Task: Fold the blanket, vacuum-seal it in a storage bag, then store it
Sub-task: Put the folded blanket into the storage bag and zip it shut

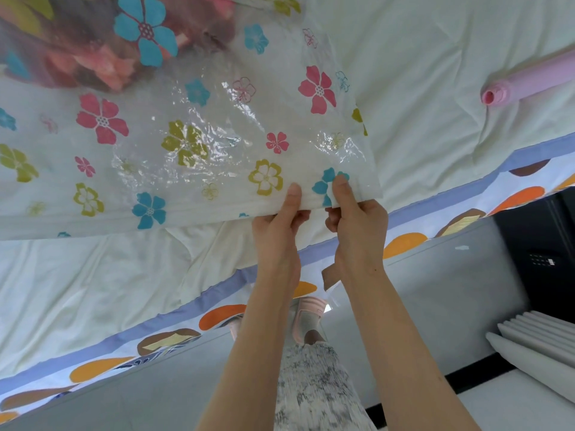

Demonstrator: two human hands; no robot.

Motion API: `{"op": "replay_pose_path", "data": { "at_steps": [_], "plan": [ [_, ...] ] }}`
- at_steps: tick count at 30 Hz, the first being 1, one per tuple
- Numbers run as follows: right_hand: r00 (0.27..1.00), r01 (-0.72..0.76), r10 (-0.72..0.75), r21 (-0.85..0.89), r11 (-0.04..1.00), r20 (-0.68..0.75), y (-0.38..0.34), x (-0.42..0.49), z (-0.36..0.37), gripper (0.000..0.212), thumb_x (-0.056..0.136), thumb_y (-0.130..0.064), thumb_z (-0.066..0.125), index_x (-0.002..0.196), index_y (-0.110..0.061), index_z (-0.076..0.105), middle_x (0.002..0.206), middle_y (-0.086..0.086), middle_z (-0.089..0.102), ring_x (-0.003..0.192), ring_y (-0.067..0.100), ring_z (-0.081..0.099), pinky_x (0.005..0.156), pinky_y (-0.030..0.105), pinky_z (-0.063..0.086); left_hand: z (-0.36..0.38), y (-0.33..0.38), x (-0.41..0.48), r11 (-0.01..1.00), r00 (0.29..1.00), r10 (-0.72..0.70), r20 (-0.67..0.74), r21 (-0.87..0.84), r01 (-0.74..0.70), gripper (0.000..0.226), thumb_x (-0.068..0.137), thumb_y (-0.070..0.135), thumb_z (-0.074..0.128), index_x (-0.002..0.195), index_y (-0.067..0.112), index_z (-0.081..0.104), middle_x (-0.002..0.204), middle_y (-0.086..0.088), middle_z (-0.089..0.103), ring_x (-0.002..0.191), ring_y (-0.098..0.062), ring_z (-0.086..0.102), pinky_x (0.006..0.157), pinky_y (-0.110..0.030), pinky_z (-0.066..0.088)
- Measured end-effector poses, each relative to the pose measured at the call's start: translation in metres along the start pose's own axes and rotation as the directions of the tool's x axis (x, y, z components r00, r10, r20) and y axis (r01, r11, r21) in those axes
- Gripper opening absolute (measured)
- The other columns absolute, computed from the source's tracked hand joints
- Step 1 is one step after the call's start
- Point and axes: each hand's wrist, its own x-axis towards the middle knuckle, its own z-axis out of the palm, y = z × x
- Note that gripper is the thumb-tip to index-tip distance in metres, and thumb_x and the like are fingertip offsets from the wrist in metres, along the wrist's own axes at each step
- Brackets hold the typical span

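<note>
A clear plastic storage bag [193, 141] printed with pink, blue and yellow flowers lies across the bed. A folded pink and brown blanket [81, 48] shows through it at the top left. My left hand [280, 231] and my right hand [354, 222] pinch the bag's near open edge side by side, thumbs on top, close to its right corner. The edge is lifted slightly off the sheet.
The bed has a pale sheet [435, 57] with a purple and patterned border [217, 293] along its near edge. A pink hand pump [522, 82] lies on the bed at the right. Grey floor, my feet and white ridged panels [535, 343] are below.
</note>
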Motion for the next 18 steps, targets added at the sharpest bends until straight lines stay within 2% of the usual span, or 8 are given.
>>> {"op": "replay_pose_path", "data": {
  "at_steps": [3, 7, 10, 12, 14, 18],
  "plan": [
    [1.0, -0.003, 0.004, -0.024, 1.0, 0.027, 0.0, 0.0, -0.003, 0.026, 0.089, -0.024, 0.065, 0.07, -0.006, 0.062, 0.046, -0.006, 0.047, 0.043, 0.007, 0.036, 0.043, 0.018, 0.034, 0.009, -0.002, -0.003, 0.999, 0.996, 0.038, -0.079, 0.006, -0.038, 0.005, 0.087, 0.007, 0.063, 0.091, 0.008, 0.066, 0.086, 0.0, 0.068, 0.072, -0.011, 0.06, 0.061, -0.021, 0.048],
    [0.996, 0.007, -0.005, -0.022, 1.0, 0.087, 0.001, 0.0, -0.006, 0.024, 0.088, -0.02, 0.066, 0.065, -0.011, 0.062, 0.049, -0.003, 0.048, 0.046, 0.008, 0.037, 0.044, 0.019, 0.034, 0.011, -0.001, 0.0, 0.998, 0.991, 0.046, -0.128, -0.039, -0.051, 0.01, 0.085, 0.0, 0.063, 0.083, 0.01, 0.064, 0.071, 0.007, 0.067, 0.061, -0.006, 0.057, 0.054, -0.019, 0.045],
    [0.997, 0.023, -0.022, -0.023, 0.999, 0.071, 0.0, 0.0, -0.007, 0.024, 0.087, -0.018, 0.067, 0.063, -0.014, 0.063, 0.051, -0.001, 0.052, 0.046, 0.007, 0.039, 0.045, 0.018, 0.036, 0.012, -0.004, -0.001, 0.995, 0.993, 0.005, -0.114, -0.102, -0.016, 0.009, 0.086, 0.0, 0.062, 0.091, 0.007, 0.064, 0.083, 0.0, 0.068, 0.07, -0.01, 0.061, 0.057, -0.02, 0.049],
    [0.996, 0.008, -0.008, 0.001, 1.0, 0.093, -0.002, 0.002, -0.009, 0.022, 0.087, -0.017, 0.067, 0.066, -0.012, 0.064, 0.058, 0.004, 0.051, 0.047, 0.008, 0.038, 0.045, 0.017, 0.036, 0.012, -0.007, -0.002, 0.982, 0.998, -0.041, -0.053, -0.185, 0.03, 0.018, 0.088, 0.004, 0.059, 0.106, 0.004, 0.062, 0.101, -0.007, 0.068, 0.086, -0.017, 0.065, 0.072, -0.025, 0.056],
    [0.991, 0.005, -0.004, -0.01, 1.0, 0.131, -0.005, 0.004, -0.013, 0.018, 0.087, -0.019, 0.067, 0.071, -0.009, 0.065, 0.061, 0.007, 0.048, 0.047, 0.009, 0.037, 0.046, 0.018, 0.036, 0.014, -0.008, -0.004, 0.975, 0.998, -0.058, 0.004, -0.216, 0.058, 0.031, 0.089, 0.009, 0.057, 0.119, 0.0, 0.057, 0.115, -0.013, 0.065, 0.098, -0.02, 0.065, 0.084, -0.03, 0.055],
    [0.98, 0.051, -0.03, -0.102, 0.994, 0.194, -0.009, 0.008, -0.02, 0.019, 0.086, -0.02, 0.068, 0.075, -0.005, 0.064, 0.055, 0.003, 0.046, 0.05, 0.012, 0.037, 0.05, 0.024, 0.036, 0.022, -0.012, -0.008, 0.995, 0.998, 0.005, 0.07, -0.099, 0.002, 0.038, 0.078, 0.017, 0.065, 0.112, 0.0, 0.062, 0.105, -0.008, 0.07, 0.096, -0.019, 0.067, 0.079, -0.026, 0.054]
  ]
}}
